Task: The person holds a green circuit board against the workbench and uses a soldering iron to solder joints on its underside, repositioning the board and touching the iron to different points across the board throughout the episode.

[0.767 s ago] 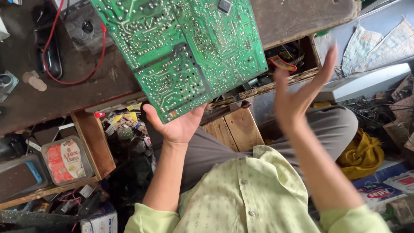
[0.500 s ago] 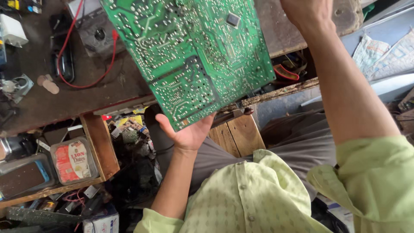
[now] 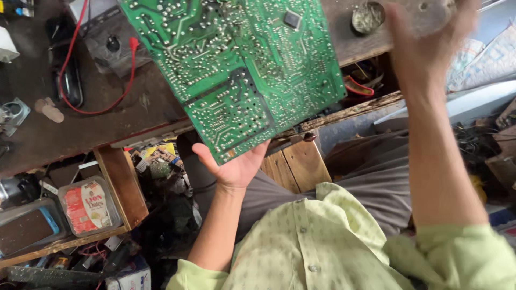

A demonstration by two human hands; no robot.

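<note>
Pretty messy wooden workbench here, dark and scuffed, with a red wire looping across it and a small round tin sitting near the far edge. Under the bench there's an open shelf crammed with junk, including a plastic tub with a red and white label. I'm sitting with my knees under the bench, in a light green shirt. My left hand is palm up, fingers spread, propping the big green circuit board by its bottom corner, solder side facing me, so the board is up over the bench edge and tilted. My right hand is raised off to the side of the board, not touching it, and it's too blurry to tell if it's open or closed
</note>
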